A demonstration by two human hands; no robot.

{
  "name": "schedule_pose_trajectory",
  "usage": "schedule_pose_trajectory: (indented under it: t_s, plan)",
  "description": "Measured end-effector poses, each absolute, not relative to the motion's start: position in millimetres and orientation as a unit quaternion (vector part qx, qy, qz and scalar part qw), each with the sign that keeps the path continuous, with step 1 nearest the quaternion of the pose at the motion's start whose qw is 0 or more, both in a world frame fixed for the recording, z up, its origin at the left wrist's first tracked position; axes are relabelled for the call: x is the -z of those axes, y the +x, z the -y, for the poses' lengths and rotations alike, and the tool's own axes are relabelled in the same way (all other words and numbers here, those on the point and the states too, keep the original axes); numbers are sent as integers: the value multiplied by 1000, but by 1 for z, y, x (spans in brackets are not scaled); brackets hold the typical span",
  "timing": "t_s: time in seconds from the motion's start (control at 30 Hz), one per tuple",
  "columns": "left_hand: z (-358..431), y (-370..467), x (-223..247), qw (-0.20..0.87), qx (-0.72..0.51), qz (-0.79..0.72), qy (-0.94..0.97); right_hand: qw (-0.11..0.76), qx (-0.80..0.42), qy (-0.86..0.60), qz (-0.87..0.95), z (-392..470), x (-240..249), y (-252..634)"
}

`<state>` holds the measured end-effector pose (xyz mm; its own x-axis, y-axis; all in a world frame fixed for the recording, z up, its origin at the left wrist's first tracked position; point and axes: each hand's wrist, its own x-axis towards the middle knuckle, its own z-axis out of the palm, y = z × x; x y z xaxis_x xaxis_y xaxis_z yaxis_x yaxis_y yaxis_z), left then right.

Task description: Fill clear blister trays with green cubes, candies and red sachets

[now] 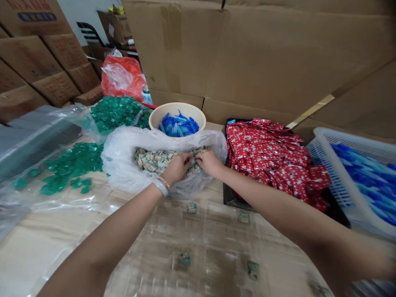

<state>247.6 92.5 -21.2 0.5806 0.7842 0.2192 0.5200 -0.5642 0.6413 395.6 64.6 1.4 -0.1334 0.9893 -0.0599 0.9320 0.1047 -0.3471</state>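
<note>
A white plastic bag lies with its mouth spread wide, full of small green, beige and orange striped pieces. Both my hands reach into it and nearly meet. The fingers of my left hand are pinched together among the pieces. Just to its right, my right hand is also closed in a pinch, fingertips touching the pile. What sits between the fingertips is too small to make out. Nearer to me, a clear plastic tray with compartments holds similar striped pieces, one under my hands; motion blurs it.
Behind the bag stands a cream bowl of blue pointed pieces. Red printed packets heap in a black tray on the right, beside a white basket of blue items. Green translucent pieces lie left. A cardboard wall rises behind.
</note>
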Motion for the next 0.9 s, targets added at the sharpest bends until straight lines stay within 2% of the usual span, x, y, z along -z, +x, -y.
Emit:
schedule_pose_trajectory:
  t_s: [0.23,0.37,0.67,0.8,0.9]
  plan:
    - [-89,251,17,213,-223,-364,879,193,-167,-679,689,-62,-3,389]
    - [-89,250,18,225,-234,-382,865,199,-128,-660,713,-64,4,396]
    - [-91,245,20,273,-252,-401,837,112,-74,-616,776,-69,4,402]
    - [-91,246,18,256,-249,-380,853,21,22,-561,828,-63,-10,398]
    - [-91,245,17,237,-236,-369,867,-35,45,-536,842,-62,-19,392]
